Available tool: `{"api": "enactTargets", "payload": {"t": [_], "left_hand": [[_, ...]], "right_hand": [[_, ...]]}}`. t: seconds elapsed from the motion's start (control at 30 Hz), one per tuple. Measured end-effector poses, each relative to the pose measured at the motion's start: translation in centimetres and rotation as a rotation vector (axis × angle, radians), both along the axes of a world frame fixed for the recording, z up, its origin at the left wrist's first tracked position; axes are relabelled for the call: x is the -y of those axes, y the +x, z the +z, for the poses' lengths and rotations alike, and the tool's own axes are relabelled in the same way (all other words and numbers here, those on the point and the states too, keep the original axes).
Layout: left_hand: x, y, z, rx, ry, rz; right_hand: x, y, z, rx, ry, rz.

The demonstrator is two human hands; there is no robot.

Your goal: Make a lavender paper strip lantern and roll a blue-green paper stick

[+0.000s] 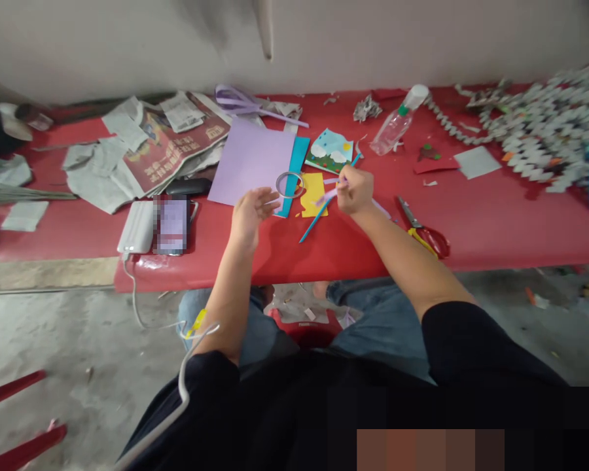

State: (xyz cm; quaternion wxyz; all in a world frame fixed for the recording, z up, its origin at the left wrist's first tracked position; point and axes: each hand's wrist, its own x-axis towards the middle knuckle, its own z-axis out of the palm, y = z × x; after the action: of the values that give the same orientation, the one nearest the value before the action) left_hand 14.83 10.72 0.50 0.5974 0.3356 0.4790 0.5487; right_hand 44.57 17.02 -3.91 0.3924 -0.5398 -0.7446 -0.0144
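My right hand point(355, 190) is closed on a narrow purple paper strip point(328, 196), which sticks out to the left of the fingers and looks blurred. Beneath that hand a thin blue strip point(312, 225) slants across the red tabletop. My left hand point(255, 210) is raised with its fingers apart and nothing in it. A roll of tape point(277, 186) stands close to its fingertips. Purple paper point(250, 157) lies over a blue sheet point(300, 157) behind the left hand. Between the hands is a yellow paper piece point(314, 188) with a cut edge.
Scissors point(423, 234) lie to the right, with a clear bottle point(393, 131) farther back. A decorated card point(328, 152), purple strips point(235, 101) and newspaper point(177, 144) are along the back. A phone point(173, 222) and white power bank point(137, 226) sit left; folded-paper chains point(535, 124) pile up right.
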Motion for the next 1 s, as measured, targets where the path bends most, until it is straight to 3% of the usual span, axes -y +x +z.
{"api": "enactTargets", "payload": {"t": [0.07,0.17,0.23,0.3,0.37,0.43,0.5,0.57,0.63,0.73,0.83,0.9,1.0], "left_hand": [[-1.3,-1.2,-1.0,-0.16,0.011,0.123],[-2.5,-2.6,-1.7,-0.621,0.213,0.102],[-2.9,-3.3,-1.8,-0.99,0.364,0.017],[-3.0,-3.7,-2.0,-1.265,0.415,-0.099],[-3.0,-3.9,-2.3,-1.411,0.393,-0.242],[-3.0,-4.0,-2.8,-1.463,0.371,-0.344],[-3.0,-4.2,-3.2,-1.473,0.385,-0.375],[-3.1,-4.6,-3.6,-1.466,0.419,-0.37],[-3.1,-5.2,-4.0,-1.461,0.436,-0.35],[-3.1,-6.0,-4.4,-1.482,0.383,-0.282],[-3.1,-6.5,-4.7,-1.514,0.307,-0.268],[-3.1,-6.5,-4.8,-1.524,0.295,-0.276],[-3.2,-6.4,-4.9,-1.524,0.312,-0.261]], "right_hand": [[-1.2,0.2,0.9,0.046,-0.003,-0.048],[-5.4,0.7,4.0,0.195,0.067,-0.16],[-9.4,1.3,6.9,0.235,0.074,-0.149],[-13.6,2.0,9.5,0.278,0.051,-0.096],[-16.8,2.4,11.2,0.124,0.003,-0.112],[-18.1,1.8,11.4,0.044,-0.037,-0.071],[-17.1,0.2,10.4,0.042,0.058,-0.034],[-14.2,-2.2,8.5,0.088,0.097,0.143],[-10.0,-4.6,6.2,0.207,-0.052,0.304],[-3.6,-7.5,2.9,0.248,-0.184,0.421],[0.1,-8.8,1.0,0.284,-0.246,0.638],[0.8,-8.9,0.5,0.36,-0.248,0.652],[0.3,-8.0,0.5,0.427,-0.251,0.51]]}}
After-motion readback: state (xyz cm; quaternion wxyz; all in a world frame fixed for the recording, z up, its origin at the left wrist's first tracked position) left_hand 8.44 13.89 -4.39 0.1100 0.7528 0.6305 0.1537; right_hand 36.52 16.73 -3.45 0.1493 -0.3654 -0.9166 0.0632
